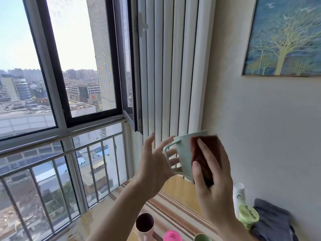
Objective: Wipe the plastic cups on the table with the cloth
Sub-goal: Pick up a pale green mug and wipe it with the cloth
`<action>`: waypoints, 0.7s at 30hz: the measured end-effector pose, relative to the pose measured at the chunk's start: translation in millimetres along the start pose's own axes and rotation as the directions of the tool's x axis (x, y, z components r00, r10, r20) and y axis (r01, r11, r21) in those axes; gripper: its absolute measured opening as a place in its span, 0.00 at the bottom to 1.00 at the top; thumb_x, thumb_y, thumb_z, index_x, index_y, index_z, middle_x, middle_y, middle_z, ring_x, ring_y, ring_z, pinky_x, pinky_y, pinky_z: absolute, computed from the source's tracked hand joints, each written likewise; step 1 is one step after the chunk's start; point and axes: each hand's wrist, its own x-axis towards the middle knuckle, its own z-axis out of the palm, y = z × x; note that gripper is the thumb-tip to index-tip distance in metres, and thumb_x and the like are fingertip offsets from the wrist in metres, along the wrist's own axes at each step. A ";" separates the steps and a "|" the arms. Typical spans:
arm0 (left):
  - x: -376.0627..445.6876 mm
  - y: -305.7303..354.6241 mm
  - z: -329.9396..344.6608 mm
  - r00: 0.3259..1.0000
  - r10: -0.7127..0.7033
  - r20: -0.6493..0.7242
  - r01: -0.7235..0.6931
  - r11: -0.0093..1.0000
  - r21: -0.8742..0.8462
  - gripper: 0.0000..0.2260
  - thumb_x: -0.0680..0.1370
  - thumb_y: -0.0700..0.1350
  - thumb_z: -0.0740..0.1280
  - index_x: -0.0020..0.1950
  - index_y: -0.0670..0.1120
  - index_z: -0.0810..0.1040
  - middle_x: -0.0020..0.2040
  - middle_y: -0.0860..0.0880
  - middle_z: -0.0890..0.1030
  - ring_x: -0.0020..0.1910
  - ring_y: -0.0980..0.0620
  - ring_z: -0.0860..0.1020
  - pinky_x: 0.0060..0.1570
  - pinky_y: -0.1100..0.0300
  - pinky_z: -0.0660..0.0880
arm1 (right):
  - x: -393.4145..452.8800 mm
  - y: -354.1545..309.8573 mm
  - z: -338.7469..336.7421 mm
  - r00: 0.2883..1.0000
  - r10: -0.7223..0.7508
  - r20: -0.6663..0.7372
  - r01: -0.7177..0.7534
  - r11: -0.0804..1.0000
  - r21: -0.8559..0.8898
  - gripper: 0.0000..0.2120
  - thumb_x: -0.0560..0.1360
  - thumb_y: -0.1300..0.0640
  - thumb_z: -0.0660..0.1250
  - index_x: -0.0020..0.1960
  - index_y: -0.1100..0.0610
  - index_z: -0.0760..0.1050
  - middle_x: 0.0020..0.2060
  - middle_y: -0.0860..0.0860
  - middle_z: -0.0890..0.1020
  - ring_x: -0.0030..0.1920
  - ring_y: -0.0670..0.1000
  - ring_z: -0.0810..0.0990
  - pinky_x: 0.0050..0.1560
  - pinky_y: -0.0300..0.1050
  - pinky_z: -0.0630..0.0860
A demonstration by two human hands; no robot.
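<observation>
A pale green plastic cup (184,153) with a square handle is held up in the air in front of the radiator. My left hand (154,164) is beside the handle with its fingers spread, some passing behind the handle. My right hand (211,173) presses a dark red cloth (205,153) flat against the cup's side, gripping cup and cloth together. On the table below stand a pink cup (145,225) with a dark inside, a bright pink cup (172,236) and a green cup (202,237), the last two cut off by the frame's lower edge.
A striped mat (173,206) covers the wooden table (180,185). At the right stand a white tube (239,193), a green lidded tub (248,216) and a folded grey cloth (272,221). A window with a railing (60,150) is left, a white radiator (173,66) ahead.
</observation>
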 end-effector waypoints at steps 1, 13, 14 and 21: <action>0.6 0.6 0.0 1.000 0.005 0.016 -0.006 0.999 0.037 0.34 0.72 0.69 0.63 0.67 0.45 0.76 0.57 0.42 0.84 0.53 0.43 0.83 0.51 0.45 0.80 | -2.1 0.7 0.5 0.999 -0.040 0.032 0.041 0.999 -0.033 0.24 0.77 0.51 0.61 0.72 0.39 0.66 0.74 0.52 0.66 0.73 0.46 0.65 0.70 0.31 0.62; 0.7 -13.1 -0.8 0.995 0.083 0.052 -0.083 0.997 0.001 0.34 0.59 0.44 0.84 0.62 0.37 0.78 0.53 0.38 0.85 0.51 0.42 0.85 0.40 0.53 0.86 | -9.1 7.4 -1.2 0.996 0.083 0.039 -0.089 0.973 0.211 0.23 0.77 0.51 0.57 0.72 0.40 0.63 0.71 0.39 0.69 0.71 0.36 0.66 0.67 0.30 0.66; 1.0 -12.9 0.3 0.995 0.089 0.044 -0.090 0.996 0.014 0.35 0.59 0.44 0.84 0.63 0.37 0.78 0.54 0.38 0.85 0.53 0.41 0.85 0.42 0.52 0.86 | -7.6 6.9 -2.1 0.987 0.154 0.046 -0.160 0.941 0.299 0.22 0.78 0.50 0.57 0.72 0.39 0.64 0.70 0.35 0.70 0.71 0.37 0.68 0.67 0.34 0.69; 9.2 -27.2 0.6 0.976 0.182 -0.118 -0.184 0.983 0.000 0.23 0.65 0.41 0.81 0.59 0.43 0.81 0.53 0.43 0.86 0.53 0.46 0.85 0.44 0.53 0.84 | -1.1 14.6 1.9 0.669 0.609 0.427 -0.681 0.271 0.681 0.20 0.81 0.41 0.54 0.69 0.43 0.72 0.65 0.52 0.80 0.65 0.54 0.78 0.65 0.57 0.75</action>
